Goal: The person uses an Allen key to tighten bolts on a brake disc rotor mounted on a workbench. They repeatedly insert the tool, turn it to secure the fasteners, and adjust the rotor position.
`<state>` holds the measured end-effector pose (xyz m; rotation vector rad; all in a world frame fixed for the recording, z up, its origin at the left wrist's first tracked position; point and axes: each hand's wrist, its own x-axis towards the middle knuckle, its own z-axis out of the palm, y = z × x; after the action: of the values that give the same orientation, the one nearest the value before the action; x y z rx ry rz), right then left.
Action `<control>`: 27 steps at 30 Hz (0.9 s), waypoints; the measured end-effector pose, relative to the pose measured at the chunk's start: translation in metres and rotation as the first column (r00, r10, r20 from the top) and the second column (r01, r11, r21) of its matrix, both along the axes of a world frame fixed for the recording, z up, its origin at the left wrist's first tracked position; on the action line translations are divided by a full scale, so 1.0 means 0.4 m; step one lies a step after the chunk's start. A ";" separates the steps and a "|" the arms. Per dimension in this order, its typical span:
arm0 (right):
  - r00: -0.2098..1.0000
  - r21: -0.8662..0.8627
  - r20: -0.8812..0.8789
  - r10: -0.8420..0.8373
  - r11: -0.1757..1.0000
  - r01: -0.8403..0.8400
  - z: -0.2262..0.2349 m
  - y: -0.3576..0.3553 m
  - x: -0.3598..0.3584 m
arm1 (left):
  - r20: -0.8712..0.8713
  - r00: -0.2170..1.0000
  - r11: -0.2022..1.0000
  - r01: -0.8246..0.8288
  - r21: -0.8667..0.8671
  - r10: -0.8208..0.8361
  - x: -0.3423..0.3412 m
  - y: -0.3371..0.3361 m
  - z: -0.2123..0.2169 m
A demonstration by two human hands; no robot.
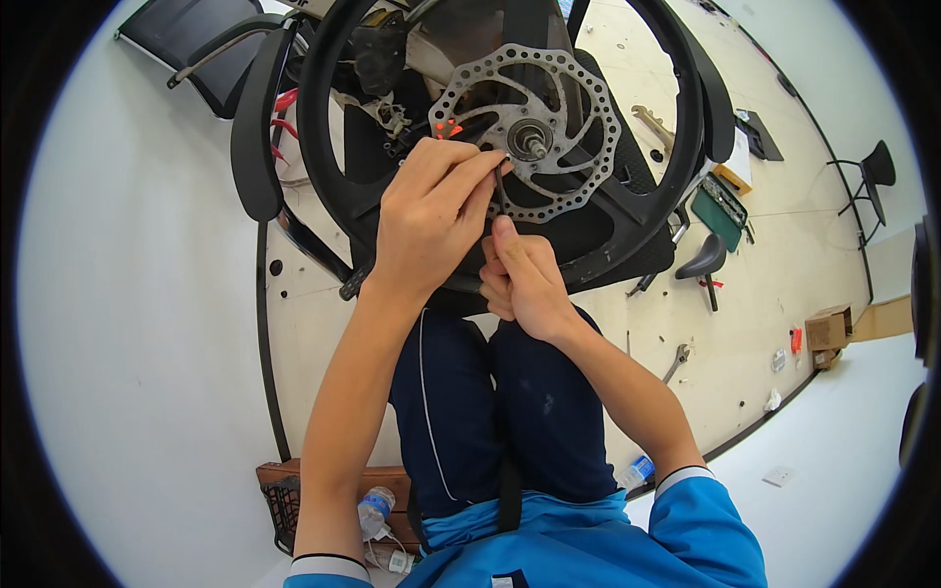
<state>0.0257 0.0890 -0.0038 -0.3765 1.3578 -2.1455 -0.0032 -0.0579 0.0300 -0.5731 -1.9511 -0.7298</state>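
Observation:
A black bicycle wheel [328, 147] with thick spokes stands upright in front of me. On its hub sits a silver brake disc [578, 98] with many small holes. A thin dark hex key [502, 191] is pressed against the lower left of the disc. My left hand [431, 211] pinches the key's upper part at the disc's edge. My right hand [524, 279] sits just below it, thumb up against the key's lower end. Both hands are above my dark blue trousers.
A black mudguard [257, 118] curves at the wheel's left. A bicycle saddle [706, 260], a green tool case [720, 211], a spanner [676, 361] and a cardboard box [828, 328] lie on the pale floor to the right. Plastic bottles [375, 510] and a basket [284, 500] are beside my hips.

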 end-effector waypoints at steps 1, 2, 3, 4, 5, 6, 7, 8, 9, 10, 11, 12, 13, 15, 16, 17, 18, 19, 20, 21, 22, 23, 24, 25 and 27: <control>1.000 0.008 0.004 -0.007 1.000 0.007 -0.001 0.004 0.000 | -0.009 1.000 1.000 -0.003 -0.012 0.003 -0.002 0.001 0.000; 1.000 -0.013 0.005 0.001 1.000 -0.001 -0.005 0.007 -0.001 | -0.016 1.000 1.000 -0.007 -0.026 0.007 -0.004 0.001 -0.002; 1.000 -0.034 0.006 0.010 0.999 -0.009 -0.009 0.011 -0.004 | -0.023 1.000 0.999 -0.011 -0.039 0.011 -0.005 0.002 -0.004; 1.000 -0.055 0.007 0.018 0.998 -0.018 -0.012 0.014 -0.007 | -0.024 1.000 0.999 -0.019 -0.044 0.018 -0.005 0.003 -0.004; 0.999 -0.071 0.021 0.036 0.997 -0.034 -0.015 0.014 -0.009 | -0.024 0.999 0.998 -0.026 -0.050 0.024 -0.002 0.005 -0.001; 0.998 -0.087 0.036 0.054 0.995 -0.051 -0.017 0.014 -0.010 | -0.024 0.999 0.998 -0.033 -0.056 0.032 -0.001 0.006 0.001; 0.996 -0.104 0.050 0.073 0.992 -0.067 -0.020 0.013 -0.012 | -0.025 0.999 0.998 -0.024 -0.058 0.023 0.000 0.007 0.002; 0.992 -0.143 0.061 0.114 0.984 -0.104 -0.023 0.015 -0.017 | -0.026 1.000 0.998 -0.014 -0.060 0.012 -0.003 0.009 0.003; 0.985 -0.182 0.071 0.155 0.973 -0.140 -0.027 0.017 -0.024 | -0.027 1.000 0.998 -0.004 -0.061 0.002 -0.005 0.010 0.004; 0.978 -0.221 0.079 0.195 0.960 -0.174 -0.033 0.018 -0.032 | -0.037 0.999 0.997 0.002 -0.077 -0.005 -0.011 0.011 0.006; 0.975 -0.242 0.031 0.218 0.949 -0.204 -0.043 0.014 -0.039 | -0.048 0.999 0.996 0.006 -0.094 -0.010 -0.016 0.012 0.011; 0.971 -0.261 -0.018 0.239 0.936 -0.235 -0.056 0.008 -0.047 | -0.058 0.998 0.994 0.010 -0.111 -0.017 -0.017 0.012 0.014; 0.964 -0.278 -0.068 0.257 0.923 -0.266 -0.065 0.003 -0.049 | -0.050 0.999 0.992 0.010 -0.128 -0.017 -0.014 0.010 0.014; 0.981 -0.160 -0.081 0.174 0.970 -0.185 -0.058 -0.013 -0.048 | -0.039 0.999 0.986 0.006 -0.165 -0.013 -0.012 0.001 0.020; 0.987 -0.100 -0.091 0.132 0.985 -0.141 -0.055 -0.017 -0.048 | -0.028 0.999 0.986 0.014 -0.167 -0.019 -0.009 0.001 0.021; 0.987 -0.118 -0.087 0.139 0.982 -0.148 -0.059 -0.014 -0.051 | -0.017 1.000 0.985 0.022 -0.169 -0.025 -0.007 0.003 0.021; 0.986 -0.137 -0.082 0.146 0.978 -0.156 -0.068 -0.009 -0.058 | -0.006 0.999 0.985 0.031 -0.171 -0.032 -0.006 0.004 0.021; 0.985 -0.155 -0.077 0.152 0.974 -0.163 -0.073 -0.002 -0.063 | -0.018 0.999 0.985 0.030 -0.168 -0.033 -0.010 0.004 0.022; 0.979 -0.149 -0.072 0.192 0.968 -0.201 -0.071 0.008 -0.065 | -0.029 0.999 0.986 0.028 -0.164 -0.033 -0.014 0.003 0.022; 0.971 -0.144 -0.066 0.231 0.960 -0.239 -0.066 0.020 -0.067 | -0.039 0.999 0.987 0.027 -0.161 -0.034 -0.017 0.001 0.020; 0.961 -0.139 -0.060 0.270 0.951 -0.276 -0.060 0.030 -0.067 | -0.032 0.999 0.987 0.025 -0.157 -0.031 -0.016 0.000 0.018; 0.958 -0.115 -0.035 0.285 0.951 -0.287 -0.049 0.039 -0.066 | -0.027 0.999 0.988 0.025 -0.151 -0.029 -0.017 0.001 0.016; 0.954 -0.092 -0.009 0.300 0.950 -0.299 -0.036 0.047 -0.064 | -0.022 0.999 0.989 0.024 -0.146 -0.028 -0.018 0.002 0.015; 0.949 -0.069 0.017 0.313 0.948 -0.312 -0.025 0.053 -0.062 | -0.022 0.999 0.990 0.022 -0.139 -0.025 -0.017 0.003 0.013; 0.948 -0.039 -0.004 0.319 0.947 -0.319 -0.011 0.058 -0.062 | -0.021 1.000 0.992 0.017 -0.127 -0.020 -0.016 0.003 0.011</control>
<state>0.0009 0.1122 -0.0084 -0.5680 1.1645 -1.9041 -0.0097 -0.0568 0.0346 -0.6748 -1.9835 -0.6109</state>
